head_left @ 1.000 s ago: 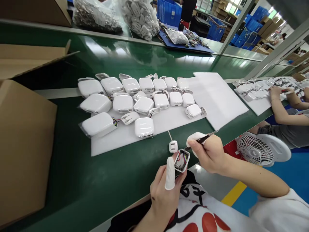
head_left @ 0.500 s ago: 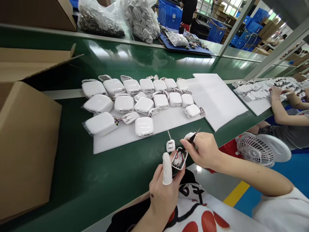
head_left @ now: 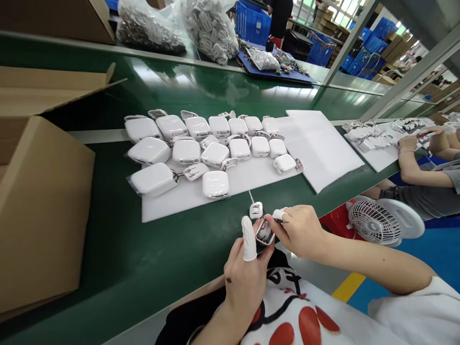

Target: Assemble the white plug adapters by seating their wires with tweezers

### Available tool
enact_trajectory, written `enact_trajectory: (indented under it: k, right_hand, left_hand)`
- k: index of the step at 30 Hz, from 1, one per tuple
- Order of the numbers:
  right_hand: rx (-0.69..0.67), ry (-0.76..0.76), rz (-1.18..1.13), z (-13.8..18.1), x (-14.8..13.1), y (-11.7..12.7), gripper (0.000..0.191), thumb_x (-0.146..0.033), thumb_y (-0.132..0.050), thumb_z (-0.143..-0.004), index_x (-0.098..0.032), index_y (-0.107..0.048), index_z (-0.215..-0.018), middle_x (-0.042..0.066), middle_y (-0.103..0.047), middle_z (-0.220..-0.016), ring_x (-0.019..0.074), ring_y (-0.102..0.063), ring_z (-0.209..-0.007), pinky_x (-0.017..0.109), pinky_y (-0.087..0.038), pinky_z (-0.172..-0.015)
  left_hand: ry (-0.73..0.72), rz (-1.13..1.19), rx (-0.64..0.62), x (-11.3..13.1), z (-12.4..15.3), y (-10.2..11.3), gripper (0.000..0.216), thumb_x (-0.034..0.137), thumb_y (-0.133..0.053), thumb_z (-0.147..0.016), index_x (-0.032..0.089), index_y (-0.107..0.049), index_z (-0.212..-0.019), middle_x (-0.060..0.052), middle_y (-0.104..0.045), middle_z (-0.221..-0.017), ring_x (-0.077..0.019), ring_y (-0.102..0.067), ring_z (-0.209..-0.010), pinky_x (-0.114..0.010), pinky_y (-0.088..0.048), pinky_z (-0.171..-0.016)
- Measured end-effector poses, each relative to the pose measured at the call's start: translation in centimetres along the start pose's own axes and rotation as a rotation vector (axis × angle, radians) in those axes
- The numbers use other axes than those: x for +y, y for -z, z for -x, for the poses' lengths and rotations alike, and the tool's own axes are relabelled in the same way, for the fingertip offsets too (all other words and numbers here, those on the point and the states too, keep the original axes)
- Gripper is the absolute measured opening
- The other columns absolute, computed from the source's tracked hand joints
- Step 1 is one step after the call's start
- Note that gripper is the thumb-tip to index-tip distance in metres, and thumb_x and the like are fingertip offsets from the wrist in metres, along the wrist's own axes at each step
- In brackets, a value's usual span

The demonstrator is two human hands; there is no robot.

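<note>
My left hand (head_left: 244, 268), a white finger cot on one finger, is closed round a small open white plastic housing (head_left: 265, 234) with wires and parts inside. Joined to it by a wire, a white plug piece with two prongs (head_left: 256, 210) lies just above. My right hand (head_left: 300, 230) also wears a white finger cot. It grips a thin dark pointed tool, which looks like tweezers (head_left: 281, 221), while its thumb and fingertips reach the housing's rim. What the fingertips touch inside is too small to tell.
Several white housings (head_left: 215, 184) stand in rows on a white foam sheet (head_left: 172, 207). A second foam sheet (head_left: 319, 148) lies to the right. An open cardboard box (head_left: 43, 215) is at the left. A co-worker's hand (head_left: 408, 143) and a white fan (head_left: 375, 220) are at the right.
My right hand has moved down and left, bringing its fingertips from beside the housing to its rim. The tweezers' tip now shows less. The view has shifted slightly.
</note>
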State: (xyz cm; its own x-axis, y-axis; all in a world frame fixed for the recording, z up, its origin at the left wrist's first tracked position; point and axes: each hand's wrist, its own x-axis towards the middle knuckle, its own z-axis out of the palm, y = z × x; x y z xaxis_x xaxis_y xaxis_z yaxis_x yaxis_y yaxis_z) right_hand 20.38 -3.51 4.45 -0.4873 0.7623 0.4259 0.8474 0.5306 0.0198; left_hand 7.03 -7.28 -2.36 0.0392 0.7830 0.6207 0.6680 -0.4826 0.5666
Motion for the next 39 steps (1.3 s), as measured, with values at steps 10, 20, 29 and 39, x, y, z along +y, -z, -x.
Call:
enact_trajectory:
  k: [10,20,29,39]
  right_hand:
    - [-0.112,-0.094,-0.049,-0.3,0.4,0.2,0.044,-0.028,-0.040,-0.093,-0.017,-0.043,-0.050,-0.001,-0.046,-0.044,0.0093,-0.035,-0.039,0.027,-0.017,-0.046]
    - [0.638,-0.632,-0.548,0.7,1.9,3.4,0.054,-0.049,-0.052,-0.085,-0.021,-0.030,-0.044,-0.004,-0.027,-0.039,0.0089,-0.028,-0.037,0.026,-0.023,-0.038]
    - [0.239,-0.500,-0.630,-0.4,0.9,-1.0,0.050,-0.040,-0.047,-0.088,-0.020,-0.022,-0.049,-0.006,-0.023,-0.043,0.0072,-0.022,-0.041,0.026,-0.018,-0.042]
    - [0.041,-0.530,-0.576,-2.6,0.8,-2.1,0.045,-0.040,-0.040,-0.085,-0.021,-0.018,-0.051,-0.006,-0.018,-0.045,0.0077,-0.018,-0.043,0.025,-0.015,-0.044]
  left_hand:
    - [0.010,0.000,-0.051,-0.1,0.2,0.2,0.069,0.016,-0.060,-0.082,0.014,-0.025,-0.142,-0.004,-0.067,-0.077,-0.0202,-0.062,-0.077,-0.027,-0.049,-0.062]
    - [0.154,-0.030,-0.123,-0.6,-0.7,0.5,0.041,0.016,-0.068,-0.072,0.018,-0.057,-0.111,-0.001,-0.065,-0.078,-0.0169,-0.060,-0.069,-0.028,-0.050,-0.063]
    - [-0.062,-0.185,-0.028,-2.1,-0.6,0.6,0.035,0.015,-0.053,-0.085,0.015,-0.050,-0.120,-0.012,-0.060,-0.112,-0.0159,-0.063,-0.082,-0.025,-0.053,-0.068]
    - [-0.247,-0.166,-0.076,-2.8,-1.7,1.5,0.013,0.015,-0.056,-0.085,0.015,-0.059,-0.097,-0.009,-0.059,-0.104,-0.0107,-0.060,-0.067,-0.022,-0.051,-0.060]
